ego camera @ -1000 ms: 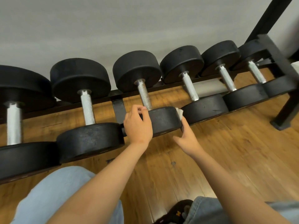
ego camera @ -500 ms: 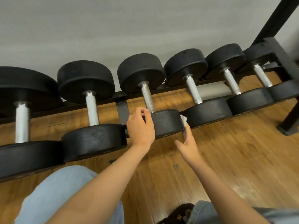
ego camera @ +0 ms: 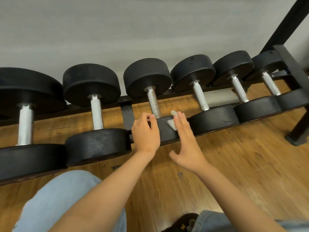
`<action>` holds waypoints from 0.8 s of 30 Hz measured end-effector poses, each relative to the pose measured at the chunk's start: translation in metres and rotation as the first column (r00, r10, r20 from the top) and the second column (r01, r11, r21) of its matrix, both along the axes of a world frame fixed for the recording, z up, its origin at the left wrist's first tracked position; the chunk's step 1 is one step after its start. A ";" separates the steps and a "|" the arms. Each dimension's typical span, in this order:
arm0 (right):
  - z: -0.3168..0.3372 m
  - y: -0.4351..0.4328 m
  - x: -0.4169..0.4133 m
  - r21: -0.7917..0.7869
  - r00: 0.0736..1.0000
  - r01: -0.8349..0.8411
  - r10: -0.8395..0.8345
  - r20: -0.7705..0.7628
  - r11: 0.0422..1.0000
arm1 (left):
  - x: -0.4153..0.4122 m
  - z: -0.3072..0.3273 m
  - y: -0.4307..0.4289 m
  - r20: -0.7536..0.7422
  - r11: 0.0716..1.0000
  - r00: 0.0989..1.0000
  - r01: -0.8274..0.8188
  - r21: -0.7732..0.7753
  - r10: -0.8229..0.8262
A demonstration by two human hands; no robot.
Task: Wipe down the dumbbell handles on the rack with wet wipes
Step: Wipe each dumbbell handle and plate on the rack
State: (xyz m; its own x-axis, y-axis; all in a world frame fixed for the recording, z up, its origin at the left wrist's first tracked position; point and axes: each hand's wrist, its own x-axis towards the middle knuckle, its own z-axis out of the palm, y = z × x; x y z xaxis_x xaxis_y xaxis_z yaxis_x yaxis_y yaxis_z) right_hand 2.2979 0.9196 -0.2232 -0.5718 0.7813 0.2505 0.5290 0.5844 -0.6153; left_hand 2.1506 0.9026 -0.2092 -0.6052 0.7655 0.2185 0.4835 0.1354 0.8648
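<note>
Six black dumbbells lie in a row on the rack (ego camera: 127, 114), running from the left edge of the frame to the upper right, handles pointing away from the camera toward the grey wall (ego camera: 133, 30). At the centre of the frame both hands are on the third dumbbell (ego camera: 148, 77) from the left. The left hand (ego camera: 145, 131) grips the left edge of its near head (ego camera: 165, 131), fingers curled over the top rim close to the base of the knurled handle (ego camera: 154, 104). The right hand (ego camera: 185, 139) is flat, fingers straight and together, thumb spread out, pressing a white wipe (ego camera: 172, 123) against the right part of the same head; the wipe shows beside and above the fingertips. The handle itself is bare, touched by neither hand. Wooden floor (ego camera: 234, 164) fills the lower right, a jeans knee (ego camera: 55, 201) the lower left, and a dark shoe (ego camera: 184, 221) sits at the bottom edge
</note>
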 end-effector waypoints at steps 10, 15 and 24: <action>0.007 -0.010 -0.016 0.362 0.961 -0.132 0.030 0.275 0.923 | -0.005 -0.006 -0.001 0.058 0.996 0.997 0.050 0.069 -0.054; 0.007 -0.023 -0.022 0.359 0.956 -0.062 -0.048 0.290 0.931 | -0.020 -0.004 -0.006 0.149 0.965 0.954 0.260 0.021 -0.260; 0.016 -0.022 -0.001 0.373 0.879 -0.188 -0.014 0.476 0.908 | -0.034 0.009 -0.034 0.082 0.944 0.942 0.317 0.088 -0.324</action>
